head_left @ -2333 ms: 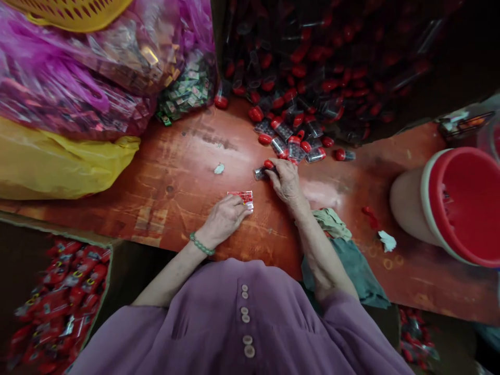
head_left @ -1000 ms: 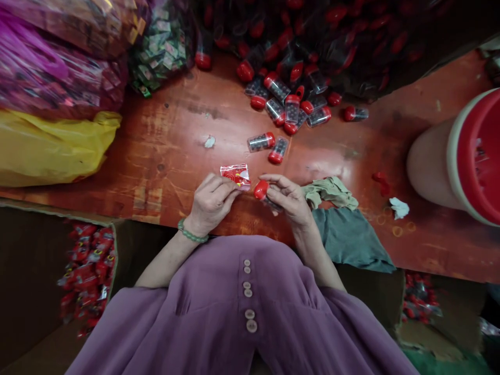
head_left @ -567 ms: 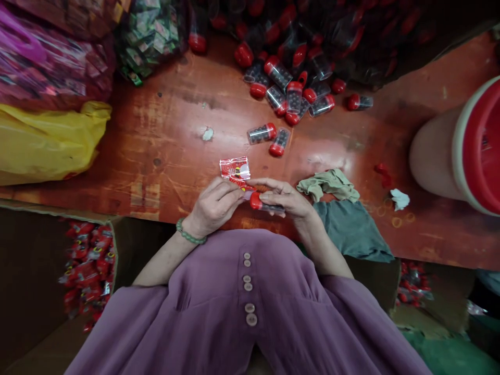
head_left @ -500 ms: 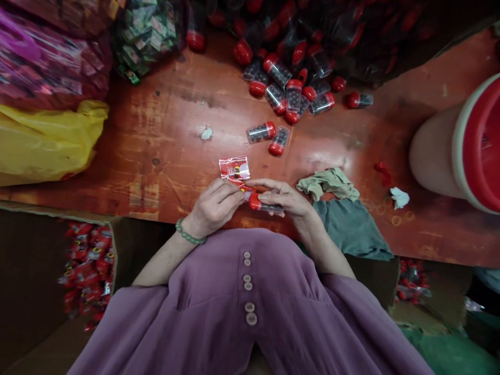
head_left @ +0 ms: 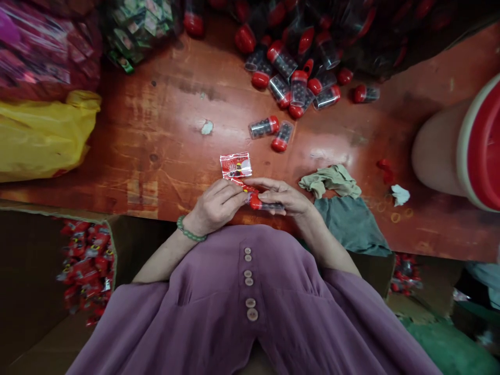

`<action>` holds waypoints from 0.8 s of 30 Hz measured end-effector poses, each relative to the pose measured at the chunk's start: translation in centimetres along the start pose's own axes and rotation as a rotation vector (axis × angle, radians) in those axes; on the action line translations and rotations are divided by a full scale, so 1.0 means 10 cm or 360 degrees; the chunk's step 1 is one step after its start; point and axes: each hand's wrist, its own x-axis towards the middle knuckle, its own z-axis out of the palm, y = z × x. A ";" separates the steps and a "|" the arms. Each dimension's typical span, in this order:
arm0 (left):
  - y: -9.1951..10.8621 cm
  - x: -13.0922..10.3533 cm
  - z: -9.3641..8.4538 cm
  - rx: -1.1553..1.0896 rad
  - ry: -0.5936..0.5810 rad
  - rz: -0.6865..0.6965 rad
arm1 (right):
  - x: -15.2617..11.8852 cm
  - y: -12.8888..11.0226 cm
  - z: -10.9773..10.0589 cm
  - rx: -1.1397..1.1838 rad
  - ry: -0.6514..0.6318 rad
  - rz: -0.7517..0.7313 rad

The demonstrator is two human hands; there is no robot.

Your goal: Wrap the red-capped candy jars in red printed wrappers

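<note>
My right hand (head_left: pixel 289 199) is closed around a small clear tube (head_left: pixel 272 206) with a red cap and dark contents; the tube lies nearly level, its cap pointing left. My left hand (head_left: pixel 216 207), wearing a green bead bracelet (head_left: pixel 189 230), pinches right at the cap end, and its fingertips hide whatever is between them. A red printed strip (head_left: pixel 242 185) shows between the two hands, partly covered by fingers. Just beyond the left fingers, a small red sachet (head_left: pixel 236 165) with a shiny edge lies on the table.
Two similar tubes (head_left: pixel 282 137) lie ahead on the red table (head_left: pixel 175 135), with a large heap (head_left: pixel 299 88) behind them. Bags (head_left: pixel 42 138) stand left, cloths (head_left: pixel 347 221) and a red-lidded bucket (head_left: pixel 437 146) right. Under the table edge, a box holds red packages (head_left: pixel 88 260).
The view has shifted slightly. Both hands stay together at the cap, and the left fingertips sit a little closer against it. The sachet still lies beyond them.
</note>
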 end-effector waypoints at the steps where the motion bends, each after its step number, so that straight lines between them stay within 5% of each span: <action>1: 0.00 0.00 0.00 0.0013 0.0000 0.0039 | 0.01 0.01 -0.01 0.0013 -0.0008 -0.0001; 19: -0.13 -0.05 0.09 -0.0106 -0.0083 0.0189 | 0.04 0.03 0.15 -0.0117 0.0300 -0.0050; 21: -0.15 -0.05 0.08 -0.0174 -0.0085 0.0084 | 0.06 0.03 0.19 -0.0127 0.0364 -0.0107; 24: -0.10 -0.06 0.03 -0.0248 0.0005 -0.0355 | 0.07 0.02 0.27 -0.0234 0.0478 -0.0241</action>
